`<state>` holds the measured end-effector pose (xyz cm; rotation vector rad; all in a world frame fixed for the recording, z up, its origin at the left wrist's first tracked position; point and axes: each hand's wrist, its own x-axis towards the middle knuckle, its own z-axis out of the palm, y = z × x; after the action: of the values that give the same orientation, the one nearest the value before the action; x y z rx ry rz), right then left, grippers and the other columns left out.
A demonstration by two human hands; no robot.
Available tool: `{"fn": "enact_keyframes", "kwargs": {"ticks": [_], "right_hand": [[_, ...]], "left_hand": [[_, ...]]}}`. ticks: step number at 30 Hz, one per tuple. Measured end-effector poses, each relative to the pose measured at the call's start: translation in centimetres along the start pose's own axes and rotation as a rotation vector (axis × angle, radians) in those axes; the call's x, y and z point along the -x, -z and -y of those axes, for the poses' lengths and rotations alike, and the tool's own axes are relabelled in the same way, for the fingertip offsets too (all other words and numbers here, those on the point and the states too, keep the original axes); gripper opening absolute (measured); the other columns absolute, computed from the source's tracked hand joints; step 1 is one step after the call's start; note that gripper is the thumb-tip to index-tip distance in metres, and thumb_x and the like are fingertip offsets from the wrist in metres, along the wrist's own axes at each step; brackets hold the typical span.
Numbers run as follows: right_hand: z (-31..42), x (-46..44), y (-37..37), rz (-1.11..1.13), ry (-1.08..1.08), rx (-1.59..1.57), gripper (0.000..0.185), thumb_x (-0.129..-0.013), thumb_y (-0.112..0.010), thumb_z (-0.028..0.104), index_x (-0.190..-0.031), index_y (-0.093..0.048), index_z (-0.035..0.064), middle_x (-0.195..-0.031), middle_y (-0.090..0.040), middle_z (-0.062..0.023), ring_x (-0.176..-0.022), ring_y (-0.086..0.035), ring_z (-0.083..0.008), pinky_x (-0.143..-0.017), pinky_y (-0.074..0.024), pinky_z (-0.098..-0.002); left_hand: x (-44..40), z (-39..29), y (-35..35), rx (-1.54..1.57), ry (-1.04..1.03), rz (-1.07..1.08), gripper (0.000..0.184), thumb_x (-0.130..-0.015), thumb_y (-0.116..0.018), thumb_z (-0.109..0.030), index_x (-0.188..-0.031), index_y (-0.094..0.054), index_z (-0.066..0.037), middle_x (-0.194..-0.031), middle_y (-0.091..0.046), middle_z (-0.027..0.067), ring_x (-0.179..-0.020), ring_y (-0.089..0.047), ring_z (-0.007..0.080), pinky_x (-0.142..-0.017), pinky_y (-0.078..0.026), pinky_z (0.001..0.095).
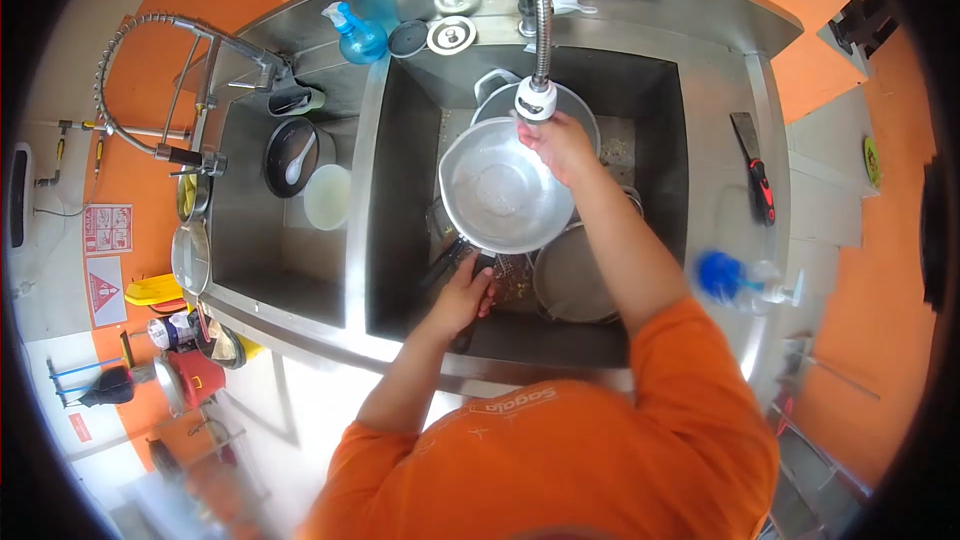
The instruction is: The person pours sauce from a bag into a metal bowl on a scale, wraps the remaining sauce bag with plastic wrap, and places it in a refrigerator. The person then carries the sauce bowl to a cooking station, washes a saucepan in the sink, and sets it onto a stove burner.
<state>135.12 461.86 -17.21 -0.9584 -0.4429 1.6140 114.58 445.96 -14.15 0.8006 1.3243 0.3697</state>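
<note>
My left hand [465,296] is closed around the dark handle of a silver pan [500,185], tilted over the large sink basin. My right hand [562,148] grips the white faucet sprayer [537,102] at the end of a metal spring hose, above the pan's far rim. Whether water is flowing I cannot make out. Behind the pan, partly covered by it, is a grey pot [575,112]. Under my right forearm lies another round pan [575,275] on the basin floor, partly hidden.
The left basin holds a black pan [281,165] with a white spoon and a pale bowl [327,197]. A blue spray bottle [356,35] and lids [451,35] stand on the back ledge. At right are a scraper [755,170] and a blue-and-clear bottle [745,280].
</note>
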Motion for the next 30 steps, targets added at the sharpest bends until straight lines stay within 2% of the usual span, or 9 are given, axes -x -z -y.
{"fn": "enact_keyframes", "kwargs": {"ticks": [5, 8, 10, 12, 16, 18, 22, 24, 30], "right_hand": [[2.4, -0.8, 1.6, -0.145, 0.232, 1.347, 0.029, -0.083, -0.051, 0.014, -0.109, -0.051, -0.0008, -0.100, -0.056, -0.0161, -0.088, -0.056, -0.0269, -0.080, -0.0442, -0.0357], [1.8, -6.1, 5.6, -0.434, 0.797, 1.127, 0.032, -0.084, -0.051, 0.018, -0.109, -0.050, -0.0015, -0.099, -0.056, -0.0179, -0.095, -0.053, -0.0322, -0.081, -0.0420, -0.0388], [5.4, -6.5, 3.8, -0.405, 0.572, 0.994, 0.032, -0.081, -0.053, 0.016, -0.109, -0.051, 0.0012, -0.101, -0.056, -0.0136, -0.100, -0.051, -0.0295, -0.084, -0.0410, -0.0351], [7.9, -8.4, 1.8, -0.348, 0.282, 0.055, 0.042, -0.076, -0.057, 0.018, -0.115, -0.048, 0.0036, -0.113, -0.050, -0.0117, -0.108, -0.045, -0.0262, -0.093, -0.0345, -0.0338], [12.8, -15.5, -1.4, -0.101, 0.252, -0.311, 0.054, -0.076, -0.060, 0.026, -0.121, -0.042, 0.0038, -0.128, -0.038, -0.0104, -0.124, -0.028, -0.0221, -0.102, -0.0192, -0.0405], [14.0, -15.1, -1.2, 0.049, 0.217, -0.179, 0.055, -0.079, -0.058, 0.028, -0.124, -0.039, 0.0049, -0.131, -0.036, -0.0101, -0.127, -0.025, -0.0224, -0.102, -0.0196, -0.0417], [7.9, -8.9, 2.5, -0.162, 0.434, 0.058, 0.045, -0.086, -0.049, 0.028, -0.124, -0.043, 0.0060, -0.131, -0.040, -0.0071, -0.120, -0.039, -0.0208, -0.100, -0.0243, -0.0409], [-4.2, -11.9, 14.1, -0.580, 0.543, 1.175, 0.044, -0.085, -0.049, 0.028, -0.121, -0.046, 0.0029, -0.120, -0.049, -0.0120, -0.113, -0.044, -0.0219, -0.095, -0.0335, -0.0337], [-9.9, 20.0, -3.1, 0.542, -0.605, 0.072, 0.042, -0.089, -0.040, 0.044, -0.117, -0.039, 0.0125, -0.098, -0.055, -0.0059, -0.092, -0.055, -0.0238, -0.076, -0.0455, -0.0427]], "left_hand": [[0.7, 0.2, 2.3, -0.743, -0.242, -0.323, 0.049, -0.089, -0.045, -0.018, -0.132, -0.024, -0.009, -0.099, -0.053, 0.0185, -0.080, -0.055, 0.0302, -0.069, -0.044, 0.0361], [2.0, -1.3, 3.4, -1.038, -0.349, -0.555, 0.049, -0.086, -0.045, -0.013, -0.131, -0.026, -0.013, -0.111, -0.051, 0.0211, -0.092, -0.055, 0.0386, -0.074, -0.046, 0.0448], [2.8, -2.2, 4.1, -1.114, -0.282, -0.662, 0.050, -0.085, -0.045, -0.011, -0.131, -0.026, -0.014, -0.107, -0.052, 0.0203, -0.088, -0.056, 0.0373, -0.070, -0.047, 0.0452], [3.5, -2.4, 4.9, -1.067, -0.331, -0.728, 0.051, -0.085, -0.046, -0.012, -0.132, -0.025, -0.015, -0.107, -0.052, 0.0217, -0.089, -0.055, 0.0385, -0.071, -0.046, 0.0453], [5.0, -0.9, 7.3, -0.594, -0.396, -0.597, 0.051, -0.088, -0.045, -0.014, -0.133, -0.022, -0.006, -0.098, -0.057, 0.0193, -0.076, -0.059, 0.0330, -0.064, -0.046, 0.0385], [6.9, -2.2, 7.3, -0.080, -0.260, -0.368, 0.055, -0.092, -0.041, -0.015, -0.138, -0.012, -0.007, -0.077, -0.049, 0.0052, -0.057, -0.045, 0.0112, -0.053, -0.041, 0.0254], [9.9, -2.4, 6.3, 0.233, -0.226, -0.271, 0.057, -0.091, -0.042, -0.017, -0.138, -0.010, -0.007, -0.075, -0.046, 0.0044, -0.055, -0.042, 0.0111, -0.050, -0.037, 0.0229], [10.5, -1.8, 5.3, 0.217, -0.273, -0.264, 0.051, -0.090, -0.044, -0.018, -0.133, -0.019, -0.011, -0.077, -0.047, 0.0038, -0.056, -0.044, 0.0107, -0.051, -0.038, 0.0231], [7.1, 1.5, 2.1, 0.419, -0.474, -0.045, 0.051, -0.092, -0.042, -0.022, -0.133, -0.016, -0.005, -0.123, -0.037, 0.0155, -0.109, -0.046, 0.0180, -0.090, -0.040, 0.0306]]}}
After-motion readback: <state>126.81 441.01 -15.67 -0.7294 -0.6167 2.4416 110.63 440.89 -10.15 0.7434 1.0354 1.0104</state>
